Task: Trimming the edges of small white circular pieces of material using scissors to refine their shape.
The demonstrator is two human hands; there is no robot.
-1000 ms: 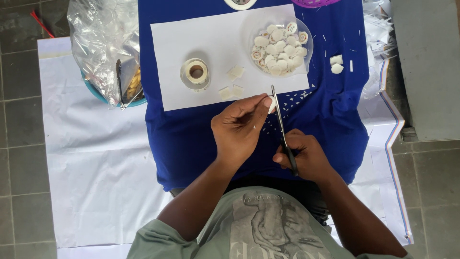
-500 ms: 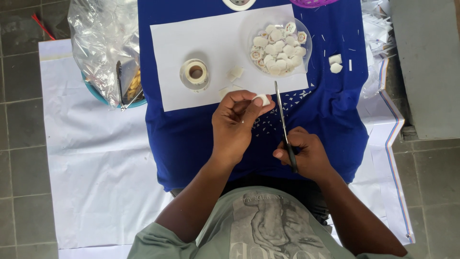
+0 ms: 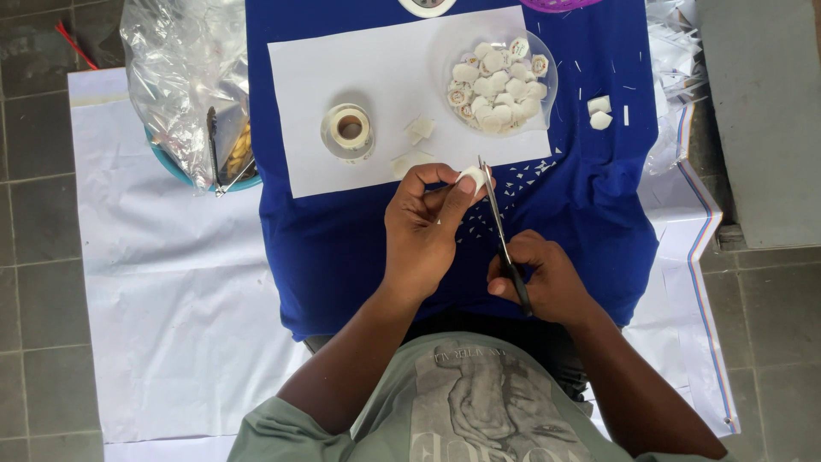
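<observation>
A small white piece sits pinched between the thumb and fingertips of the left hand, held up over the blue cloth just below the white sheet. The scissors lie directly to its right, blade tips touching or just beside the piece, their long axis running from the piece down and slightly right into the right hand, which is closed around the handles. How far the blades are parted cannot be told. So the piece lies up and left of the right hand, at the far end of the blades, and the left hand is the nearer one, already gripping it.

On the sheet stand a tape roll and a few white scraps; a clear bowl of similar round pieces sits beyond the scissors' tips. A plastic bag lies far left.
</observation>
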